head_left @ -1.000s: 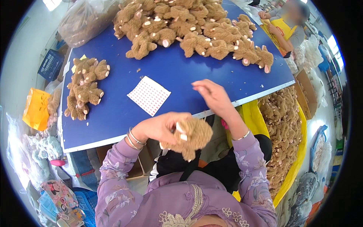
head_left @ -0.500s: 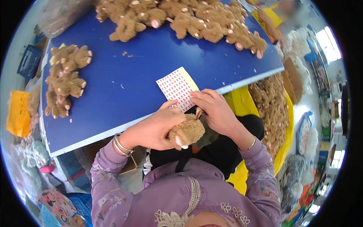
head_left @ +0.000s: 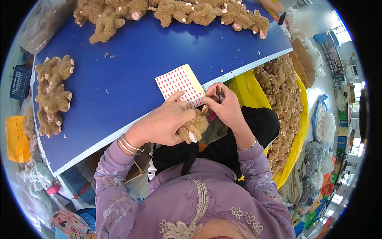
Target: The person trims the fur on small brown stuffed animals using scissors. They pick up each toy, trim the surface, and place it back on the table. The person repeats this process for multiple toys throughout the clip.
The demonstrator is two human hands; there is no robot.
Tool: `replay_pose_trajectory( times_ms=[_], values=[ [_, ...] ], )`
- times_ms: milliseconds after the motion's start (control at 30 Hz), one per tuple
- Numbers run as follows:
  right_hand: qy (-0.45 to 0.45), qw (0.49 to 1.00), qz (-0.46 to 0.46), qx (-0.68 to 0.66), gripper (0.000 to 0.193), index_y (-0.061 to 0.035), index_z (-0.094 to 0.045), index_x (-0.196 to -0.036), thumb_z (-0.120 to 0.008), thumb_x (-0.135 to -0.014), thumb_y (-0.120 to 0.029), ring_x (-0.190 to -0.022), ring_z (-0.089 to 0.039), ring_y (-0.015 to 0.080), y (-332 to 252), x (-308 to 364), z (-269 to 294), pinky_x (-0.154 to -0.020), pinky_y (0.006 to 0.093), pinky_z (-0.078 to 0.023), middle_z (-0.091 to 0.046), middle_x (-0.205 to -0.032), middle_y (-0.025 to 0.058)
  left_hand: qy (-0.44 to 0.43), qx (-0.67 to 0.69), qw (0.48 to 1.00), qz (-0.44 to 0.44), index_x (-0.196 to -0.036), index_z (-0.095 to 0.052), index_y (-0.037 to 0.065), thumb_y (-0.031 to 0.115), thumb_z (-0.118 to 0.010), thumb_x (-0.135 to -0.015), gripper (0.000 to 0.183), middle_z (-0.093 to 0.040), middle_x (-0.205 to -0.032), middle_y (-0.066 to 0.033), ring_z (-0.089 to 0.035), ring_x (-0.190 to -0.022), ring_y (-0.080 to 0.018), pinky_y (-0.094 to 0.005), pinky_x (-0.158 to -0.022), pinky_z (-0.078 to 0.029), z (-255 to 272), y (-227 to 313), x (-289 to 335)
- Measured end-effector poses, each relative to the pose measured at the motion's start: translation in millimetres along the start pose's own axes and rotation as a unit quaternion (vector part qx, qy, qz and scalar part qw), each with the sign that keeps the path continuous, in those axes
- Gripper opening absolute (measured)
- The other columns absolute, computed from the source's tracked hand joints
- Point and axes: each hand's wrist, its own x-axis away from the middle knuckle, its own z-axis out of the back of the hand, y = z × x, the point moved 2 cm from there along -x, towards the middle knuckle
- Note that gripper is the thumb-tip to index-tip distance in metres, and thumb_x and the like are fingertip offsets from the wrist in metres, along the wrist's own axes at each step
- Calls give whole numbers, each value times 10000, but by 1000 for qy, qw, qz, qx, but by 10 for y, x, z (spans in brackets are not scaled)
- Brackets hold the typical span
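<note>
My left hand (head_left: 165, 121) is closed around a small brown fluffy plush toy (head_left: 194, 126), its pale-lined ear standing up between my hands. The left index finger rests on a white sheet of small red stickers (head_left: 179, 83) with a pale yellow strip, lying at the blue table's near edge. My right hand (head_left: 226, 104) is closed, with thumb and fingertip at the sheet's right corner. Two dark points of a small tool, like thread snips (head_left: 220, 91), stick up from its fingers; the rest is hidden. Whether a sticker is between the fingertips is too small to tell.
More brown plush toys (head_left: 175, 14) lie along the far side of the blue table (head_left: 119, 83), and several sit at its left end (head_left: 53, 95). Right of my lap, a yellow sack (head_left: 292, 169) holds many more. A clear plastic bag (head_left: 41, 30) stands far left.
My right hand has turned and drawn in at the sheet's corner, and the tool's dark points now show above its fingers. The plush toy stays in my left hand. The whole view has shifted.
</note>
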Motion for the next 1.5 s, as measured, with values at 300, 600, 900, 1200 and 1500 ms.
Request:
replay_pose_trajectory(
  times_ms=[300, 600, 900, 1200, 1500],
  values=[
    [-104, 990, -18, 94, 290, 10, -631, -1122, -641, -834, -24, -594, -409, 30, -99, -22, 49, -551, 204, -383, -519, -696, -36, -5, 23, 1000, -3, -772, -484, 49, 122, -708, -658, 261, -491, -638, -106, -542, -704, -313, -494, -1087, -283, -7, 5, -23],
    [-36, 979, 23, 197, 173, 9, -656, -994, -662, -840, -70, -586, -508, 71, -167, -20, -17, -556, 244, -431, -615, -695, 69, -2, 17, 1000, 4, -769, -477, 50, 114, -714, -648, 274, -484, -617, -107, -536, -689, -317, -489, -1099, -277, 3, -3, -16],
    [-48, 970, 152, 184, 86, 9, -656, -907, -649, -830, -29, -596, -535, 73, -91, -1, 28, -543, 234, -422, -629, -723, 72, -9, 18, 1000, 15, -780, -479, 45, 105, -712, -649, 274, -477, -605, -111, -532, -699, -317, -488, -1106, -271, 9, -8, -16],
    [-23, 992, 118, 29, 31, 3, -647, -828, -655, -809, 26, -636, -484, 30, -89, 96, 312, -569, 197, -392, -597, -846, -18, 7, 11, 998, 57, -818, -519, 14, 121, -690, -662, 255, -525, -646, -127, -547, -718, -339, -467, -1101, -266, 100, 17, 5],
    [74, 990, 83, -83, 16, 2, -642, -829, -627, -834, 1, -621, -457, 27, -253, 109, 417, -540, 176, -353, -553, -797, -23, 448, 369, 781, 230, -1182, -533, -42, 40, -573, -860, 334, -625, -1077, -85, -612, -966, -151, -307, -841, -507, 414, -153, 558]
  ],
)
